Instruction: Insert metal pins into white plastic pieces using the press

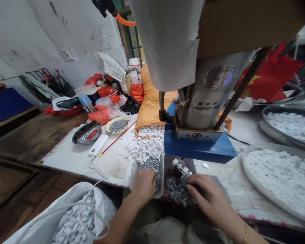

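My left hand [144, 184] reaches into a clear plastic box [163, 179], its fingers curled down among small metal nails [149, 164]; the fingertips are hidden. White plastic pieces [148, 153] lie in the far part of that box. Beneath the press [200, 144], my right hand [210, 193] has thumb and fingers bent close together beside a small cluster of white pieces [180, 167]. Whatever is between those fingertips is too small to make out. A heap of metal nails [176, 189] lies just left of the right hand.
An orange sack [149, 105] spills white pieces behind the box. Round trays of white pieces [279, 173] stand at right. Bowls of metal parts [118, 125], a white power bank [98, 145] and a red stick [117, 139] lie left. A white bag [101, 200] of pieces stands below the table edge.
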The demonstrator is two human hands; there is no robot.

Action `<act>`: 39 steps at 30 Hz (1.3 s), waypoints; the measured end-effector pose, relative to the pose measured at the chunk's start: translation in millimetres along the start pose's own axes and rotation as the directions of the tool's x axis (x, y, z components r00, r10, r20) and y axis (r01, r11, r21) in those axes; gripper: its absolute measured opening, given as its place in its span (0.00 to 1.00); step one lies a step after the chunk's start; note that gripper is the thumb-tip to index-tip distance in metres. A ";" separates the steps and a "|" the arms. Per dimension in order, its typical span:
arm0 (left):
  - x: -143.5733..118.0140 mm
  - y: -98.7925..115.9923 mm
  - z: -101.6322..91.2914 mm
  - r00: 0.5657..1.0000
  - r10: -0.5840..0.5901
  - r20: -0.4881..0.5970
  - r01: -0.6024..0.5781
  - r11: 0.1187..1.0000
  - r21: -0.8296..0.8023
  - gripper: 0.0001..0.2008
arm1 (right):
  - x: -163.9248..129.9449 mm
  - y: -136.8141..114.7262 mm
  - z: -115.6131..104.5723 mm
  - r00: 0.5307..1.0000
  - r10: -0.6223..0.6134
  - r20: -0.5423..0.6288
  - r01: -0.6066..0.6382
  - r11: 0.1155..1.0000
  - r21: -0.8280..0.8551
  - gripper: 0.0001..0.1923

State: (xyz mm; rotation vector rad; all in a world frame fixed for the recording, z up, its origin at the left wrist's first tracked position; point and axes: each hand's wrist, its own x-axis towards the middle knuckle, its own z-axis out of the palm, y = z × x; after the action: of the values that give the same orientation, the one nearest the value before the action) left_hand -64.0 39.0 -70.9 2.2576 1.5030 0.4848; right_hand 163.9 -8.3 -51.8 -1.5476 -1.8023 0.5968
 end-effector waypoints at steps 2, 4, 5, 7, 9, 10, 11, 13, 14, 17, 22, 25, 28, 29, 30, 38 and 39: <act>2.7 0.7 -0.8 0.998 -0.013 -0.056 0.012 1.000 -0.028 0.08 | -3.1 -0.7 5.4 0.993 -0.031 0.114 0.034 0.999 -0.023 0.09; 4.4 0.8 -4.2 0.993 -0.031 -0.113 0.025 0.998 -0.053 0.08 | -1.0 -5.3 8.6 0.986 -0.020 0.167 0.025 0.999 -0.032 0.09; 4.7 1.0 -6.5 0.989 -0.043 -0.140 0.034 0.997 -0.065 0.09 | 1.1 -8.2 8.8 0.985 -0.009 0.174 0.013 1.000 -0.022 0.08; 3.6 3.0 -11.3 0.980 -0.073 -0.183 0.057 0.995 -0.088 0.09 | 5.2 -13.1 6.9 0.986 0.026 0.165 -0.034 0.998 0.046 0.08; 0.6 9.7 -15.4 0.974 -0.101 -0.202 0.069 0.985 -0.159 0.09 | 6.9 -15.3 3.9 0.981 0.103 0.162 -0.129 0.978 0.163 0.09; -1.3 15.2 -16.8 0.973 -0.109 -0.203 0.061 0.972 -0.227 0.09 | 6.8 -15.3 2.6 0.973 0.149 0.175 -0.187 0.955 0.229 0.09; -3.0 22.2 -17.7 0.976 -0.105 -0.193 0.041 0.950 -0.310 0.09 | 6.1 -14.8 1.7 0.961 0.192 0.199 -0.245 0.925 0.292 0.10; -5.6 38.8 -17.8 0.983 -0.051 -0.176 -0.035 0.889 -0.456 0.07 | 4.3 -13.6 1.1 0.935 0.247 0.256 -0.335 0.854 0.398 0.11; -6.2 47.4 -17.0 0.987 0.001 -0.159 -0.078 0.873 -0.481 0.07 | 3.6 -13.2 1.1 0.925 0.258 0.277 -0.362 0.822 0.440 0.11; -5.3 68.1 -13.0 0.982 0.129 -0.137 -0.177 0.879 -0.442 0.07 | 2.8 -13.5 1.3 0.919 0.263 0.293 -0.386 0.755 0.530 0.11; -2.5 76.8 -8.8 0.975 0.195 -0.110 -0.223 0.897 -0.382 0.07 | 2.3 -12.7 1.7 0.924 0.277 0.263 -0.382 0.686 0.619 0.12; -3.0 75.3 -10.1 0.985 0.145 -0.092 -0.169 0.904 -0.393 0.06 | 0.9 -10.1 4.4 0.921 0.271 0.280 -0.390 0.662 0.641 0.12; -4.0 75.2 -11.4 0.993 0.080 -0.086 -0.108 0.905 -0.412 0.05 | 0.5 -9.7 6.8 0.924 0.281 0.258 -0.381 0.653 0.654 0.12; -4.3 75.7 -11.3 0.994 0.072 -0.086 -0.102 0.904 -0.416 0.05 | 0.6 -10.3 7.2 0.924 0.290 0.250 -0.382 0.648 0.659 0.13; -4.6 76.3 -10.9 0.993 0.074 -0.091 -0.105 0.901 -0.420 0.05 | 0.9 -11.1 7.5 0.922 0.300 0.245 -0.385 0.644 0.661 0.13; -4.9 78.1 -5.3 0.997 -0.030 -0.076 -0.013 0.863 -0.505 0.05 | -5.1 -14.5 11.8 0.957 0.273 0.096 -0.277 0.767 0.579 0.08; -4.7 77.8 -5.5 0.997 -0.055 -0.061 0.015 0.851 -0.524 0.05 | -6.3 -14.6 12.3 0.962 0.260 0.078 -0.260 0.799 0.543 0.08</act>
State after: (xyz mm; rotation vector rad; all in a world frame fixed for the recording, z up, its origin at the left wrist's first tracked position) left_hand -6.5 7.9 -28.0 1.7943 1.2454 0.8598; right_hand 145.4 -16.2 -50.8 -1.3821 -1.2537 1.1367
